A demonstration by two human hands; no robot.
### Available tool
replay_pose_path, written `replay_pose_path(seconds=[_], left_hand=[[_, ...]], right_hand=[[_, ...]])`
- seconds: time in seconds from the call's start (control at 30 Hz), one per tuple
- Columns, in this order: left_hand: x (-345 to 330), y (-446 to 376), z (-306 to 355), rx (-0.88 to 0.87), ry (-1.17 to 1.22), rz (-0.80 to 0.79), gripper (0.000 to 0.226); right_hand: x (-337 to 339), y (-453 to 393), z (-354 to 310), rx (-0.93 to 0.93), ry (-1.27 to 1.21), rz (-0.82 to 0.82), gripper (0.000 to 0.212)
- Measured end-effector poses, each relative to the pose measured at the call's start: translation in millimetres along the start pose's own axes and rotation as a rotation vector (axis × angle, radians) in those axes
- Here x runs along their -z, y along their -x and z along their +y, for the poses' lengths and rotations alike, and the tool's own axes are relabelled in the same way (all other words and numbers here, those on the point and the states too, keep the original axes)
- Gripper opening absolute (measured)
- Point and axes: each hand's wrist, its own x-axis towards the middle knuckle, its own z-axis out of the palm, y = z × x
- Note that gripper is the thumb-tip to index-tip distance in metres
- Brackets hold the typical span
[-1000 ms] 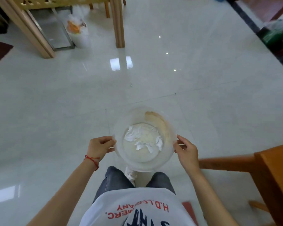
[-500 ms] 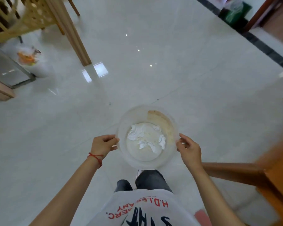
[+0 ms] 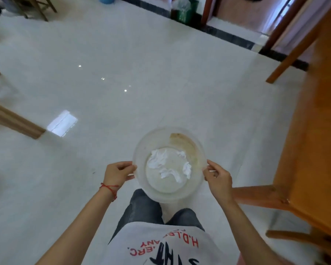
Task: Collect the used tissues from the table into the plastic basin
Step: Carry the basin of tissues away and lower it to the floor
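The left hand (image 3: 118, 174) grips the left rim of the clear plastic basin (image 3: 139, 155), and the right hand (image 3: 219, 178) grips the right rim. Crumpled white tissues (image 3: 167, 165) lie inside, above the white floor (image 3: 122, 54). A wooden table (image 3: 317, 131) stands at the right.

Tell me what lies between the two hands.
In the head view, the clear plastic basin sits between the left hand and right hand, each gripping its rim; crumpled tissues lie inside.

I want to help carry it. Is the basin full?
No. Only a few crumpled tissues lie on the bottom of the clear plastic basin; its walls are bare.
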Motion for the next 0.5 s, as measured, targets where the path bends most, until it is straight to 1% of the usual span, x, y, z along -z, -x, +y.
replay_pose_path(seconds=[0.2, 0.5], left_hand=[[-37, -68, 61, -0.024, -0.102, -0.165, 0.026], [-86, -162, 144, -0.047, -0.194, -0.322, 0.025]], right_hand=[[4, -45, -25, -0.062, -0.053, 0.168, 0.033], [-1, -117, -61, -0.140, -0.109, 0.333, 0.031]])
